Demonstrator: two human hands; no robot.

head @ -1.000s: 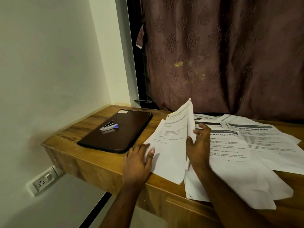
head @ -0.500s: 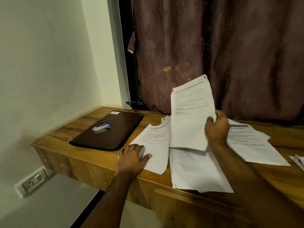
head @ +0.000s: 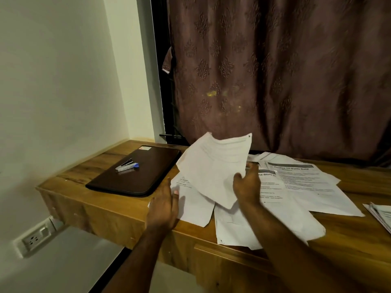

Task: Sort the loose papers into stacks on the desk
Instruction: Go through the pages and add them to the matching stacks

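Note:
My right hand [head: 248, 185] grips a stapled white sheet [head: 213, 166] by its right edge and holds it tilted above the wooden desk [head: 118, 210], blank side toward me. Under it a printed sheet [head: 190, 206] lies flat near the front edge, and my left hand [head: 164, 203] rests on its left side with straight fingers. Several more printed papers [head: 300, 182] spread overlapping to the right, some hanging over the desk's front edge [head: 243, 231]. Another small stack [head: 380, 214] shows at the far right edge.
A dark brown closed folder [head: 146, 178] lies at the desk's left end with a stapler [head: 127, 165] on top. A maroon patterned curtain [head: 275, 70] hangs behind the desk. A white wall is to the left with a socket [head: 35, 240] low down.
My right hand has brought the lifted sheet down and leftward, turning it over the sheet by my left hand. The left hand has stayed pressed on the lower sheet.

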